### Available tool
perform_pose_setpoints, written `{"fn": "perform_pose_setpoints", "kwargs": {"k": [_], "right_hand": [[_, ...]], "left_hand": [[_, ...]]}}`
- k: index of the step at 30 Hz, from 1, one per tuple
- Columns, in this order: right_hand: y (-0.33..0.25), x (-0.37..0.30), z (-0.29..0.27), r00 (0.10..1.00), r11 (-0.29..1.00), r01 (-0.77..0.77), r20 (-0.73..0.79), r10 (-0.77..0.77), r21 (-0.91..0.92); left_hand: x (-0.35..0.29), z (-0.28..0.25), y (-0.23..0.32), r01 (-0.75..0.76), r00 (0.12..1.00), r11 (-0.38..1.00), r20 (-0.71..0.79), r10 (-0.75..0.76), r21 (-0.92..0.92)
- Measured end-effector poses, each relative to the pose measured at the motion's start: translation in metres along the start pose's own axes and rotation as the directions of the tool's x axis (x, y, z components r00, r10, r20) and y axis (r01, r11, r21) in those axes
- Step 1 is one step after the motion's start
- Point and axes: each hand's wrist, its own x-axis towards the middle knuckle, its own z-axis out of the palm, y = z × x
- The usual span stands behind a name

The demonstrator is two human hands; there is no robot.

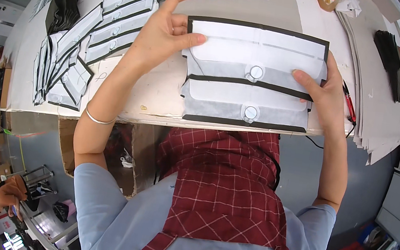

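Observation:
Before me, a white and grey sheet-like panel (pixel 231 54) with black edging and a round disc on it is held slightly above the table. My left hand (pixel 164 34) pinches its upper left edge, thumb on top, index finger stretched away and the other fingers curled at the edge. My right hand (pixel 327 89) grips its right side, thumb on the front face, most fingers hidden. A second panel (pixel 225 95) of the same kind lies just below it, partly overlapped, near the table's front edge.
More such panels (pixel 123 15) lie in overlapping rows to the left and back, with a loose pile (pixel 65 76) at the front left. Black folded pieces (pixel 63 9) stand beside them. Right of me are red-handled pliers or snips (pixel 350 103), stacked grey board (pixel 366 88) and dark pieces (pixel 392 66).

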Motion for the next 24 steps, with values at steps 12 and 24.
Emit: {"fn": "perform_pose_setpoints", "kwargs": {"k": [12,24], "right_hand": [[0.011,0.011,0.004,0.985,0.939,0.161,-0.004,-0.17,-0.304],[0.006,0.017,0.004,0.983,0.872,0.173,0.031,-0.179,-0.458]], "left_hand": [[0.001,-0.004,-0.024,-0.063,0.978,0.848,-0.136,0.157,0.526],[-0.012,-0.011,-0.017,-0.45,0.893,0.628,0.338,0.298,0.635]]}}
